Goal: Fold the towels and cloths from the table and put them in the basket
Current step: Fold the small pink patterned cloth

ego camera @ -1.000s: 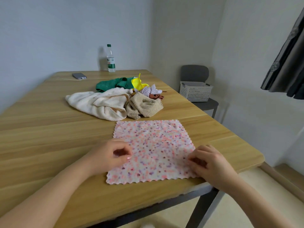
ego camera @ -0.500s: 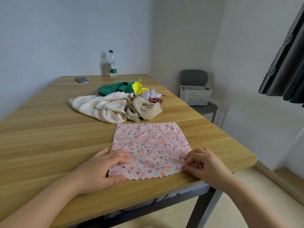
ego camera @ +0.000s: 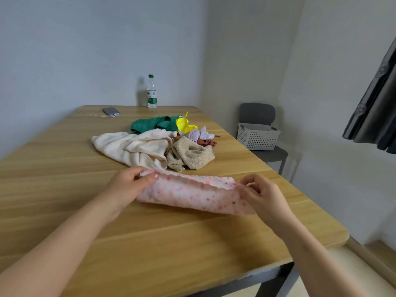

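Observation:
A pink speckled cloth (ego camera: 192, 192) lies doubled over on the wooden table (ego camera: 64, 189), its near half lifted over toward the far edge. My left hand (ego camera: 128, 185) pinches its left corner and my right hand (ego camera: 263, 196) pinches its right corner. Behind it sits a heap of unfolded cloths: a cream towel (ego camera: 132, 146), a beige towel (ego camera: 190, 155), a green cloth (ego camera: 152, 124), a yellow cloth (ego camera: 184, 125) and a small pale dotted cloth (ego camera: 197, 135). The white perforated basket (ego camera: 257, 137) stands on a grey chair (ego camera: 270, 153) right of the table.
A water bottle (ego camera: 151, 92) stands at the table's far edge, with a phone (ego camera: 111, 111) on a cable beside it. A dark curtain (ego camera: 377, 112) hangs at the right. Walls close off the far side.
Both hands have taken the cloth's near corners and carried them up and away from me, folding the flat cloth over itself. The camera has tilted upward.

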Demonstrator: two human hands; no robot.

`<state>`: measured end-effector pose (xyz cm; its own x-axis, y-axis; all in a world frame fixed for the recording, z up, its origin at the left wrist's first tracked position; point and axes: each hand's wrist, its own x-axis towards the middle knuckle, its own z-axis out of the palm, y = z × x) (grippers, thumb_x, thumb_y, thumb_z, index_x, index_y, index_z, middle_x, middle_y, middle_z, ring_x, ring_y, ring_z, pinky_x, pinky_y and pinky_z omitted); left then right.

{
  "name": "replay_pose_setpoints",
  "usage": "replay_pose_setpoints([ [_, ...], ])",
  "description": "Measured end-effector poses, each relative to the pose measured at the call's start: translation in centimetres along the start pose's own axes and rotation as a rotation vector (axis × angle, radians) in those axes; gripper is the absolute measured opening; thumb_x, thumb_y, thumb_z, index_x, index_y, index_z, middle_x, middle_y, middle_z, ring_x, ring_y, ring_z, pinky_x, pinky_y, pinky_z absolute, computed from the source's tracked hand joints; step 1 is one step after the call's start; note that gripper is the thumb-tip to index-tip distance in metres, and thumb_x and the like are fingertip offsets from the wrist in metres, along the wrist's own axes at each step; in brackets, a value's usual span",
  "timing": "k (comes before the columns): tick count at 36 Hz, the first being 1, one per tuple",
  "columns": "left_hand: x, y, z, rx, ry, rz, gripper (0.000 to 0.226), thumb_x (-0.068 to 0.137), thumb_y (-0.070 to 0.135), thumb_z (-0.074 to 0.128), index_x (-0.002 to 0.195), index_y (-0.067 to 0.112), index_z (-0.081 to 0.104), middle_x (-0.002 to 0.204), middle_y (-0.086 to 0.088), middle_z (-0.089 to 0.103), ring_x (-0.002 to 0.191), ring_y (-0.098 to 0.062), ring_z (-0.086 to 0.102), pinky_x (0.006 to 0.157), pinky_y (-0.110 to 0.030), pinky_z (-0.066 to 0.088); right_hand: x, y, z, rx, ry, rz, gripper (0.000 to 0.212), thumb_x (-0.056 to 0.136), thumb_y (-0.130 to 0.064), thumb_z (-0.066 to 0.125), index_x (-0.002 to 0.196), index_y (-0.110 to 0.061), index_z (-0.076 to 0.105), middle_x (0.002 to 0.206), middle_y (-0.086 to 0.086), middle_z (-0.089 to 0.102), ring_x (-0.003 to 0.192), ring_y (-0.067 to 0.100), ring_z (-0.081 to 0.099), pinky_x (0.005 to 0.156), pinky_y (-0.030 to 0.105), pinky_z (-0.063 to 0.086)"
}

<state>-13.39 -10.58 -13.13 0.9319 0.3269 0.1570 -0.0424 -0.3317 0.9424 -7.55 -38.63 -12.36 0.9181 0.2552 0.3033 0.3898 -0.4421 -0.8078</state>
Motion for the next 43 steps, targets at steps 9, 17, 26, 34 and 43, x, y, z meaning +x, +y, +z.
replay_pose_setpoints([
  [9,3.4,-1.5,2.3,0.049,0.159,-0.137,0.063,0.081,0.028,0.071,0.133,0.030,0.035,0.109,-0.002,0.055,0.090,-0.014,0.056,0.064,-0.023,0.043,6.6,1.3,4.2,0.070,0.088,0.211,0.044,0.087,-0.039,0.062,0.125,-0.020,0.049,0.110,-0.001,0.057,0.103,0.016,0.055,0.085,0.030,0.044],
  [17,4.0,-3.4,1.4,0.279,0.022,0.012,0.030,0.081,0.008,0.066,0.070,0.035,0.058,0.082,0.007,0.060,0.084,-0.015,0.057,0.075,-0.030,0.043,6.4,3.0,4.5,-0.068,0.032,0.226,0.020,0.086,-0.009,0.049,0.103,-0.020,0.045,0.076,-0.006,0.053,0.064,0.009,0.050,0.056,0.025,0.038],
  [26,4.6,-2.3,2.2,0.133,0.255,0.029,0.034,0.085,0.003,0.059,0.066,0.031,0.065,0.086,0.015,0.066,0.088,-0.007,0.061,0.067,-0.019,0.048,6.7,3.3,4.1,-0.076,0.189,0.149,0.017,0.083,-0.004,0.057,0.083,-0.019,0.047,0.075,-0.009,0.053,0.066,0.004,0.047,0.055,0.015,0.035],
  [34,3.9,-2.5,2.2,0.301,-0.033,-0.091,0.058,0.082,0.021,0.070,0.133,0.033,0.044,0.137,0.009,0.042,0.131,-0.013,0.037,0.097,-0.028,0.033,7.2,3.9,4.4,-0.059,0.196,0.258,0.013,0.090,-0.019,0.057,0.097,-0.015,0.046,0.078,-0.010,0.050,0.068,0.003,0.046,0.063,0.028,0.039],
  [43,3.9,-2.6,2.8,0.484,-0.070,-0.023,0.020,0.086,0.021,0.065,0.088,0.041,0.061,0.116,0.013,0.060,0.105,0.000,0.053,0.065,0.001,0.033,6.1,3.3,4.2,-0.092,0.076,0.238,0.018,0.086,-0.016,0.056,0.101,-0.021,0.047,0.083,-0.013,0.051,0.071,0.002,0.049,0.053,0.019,0.038],
])
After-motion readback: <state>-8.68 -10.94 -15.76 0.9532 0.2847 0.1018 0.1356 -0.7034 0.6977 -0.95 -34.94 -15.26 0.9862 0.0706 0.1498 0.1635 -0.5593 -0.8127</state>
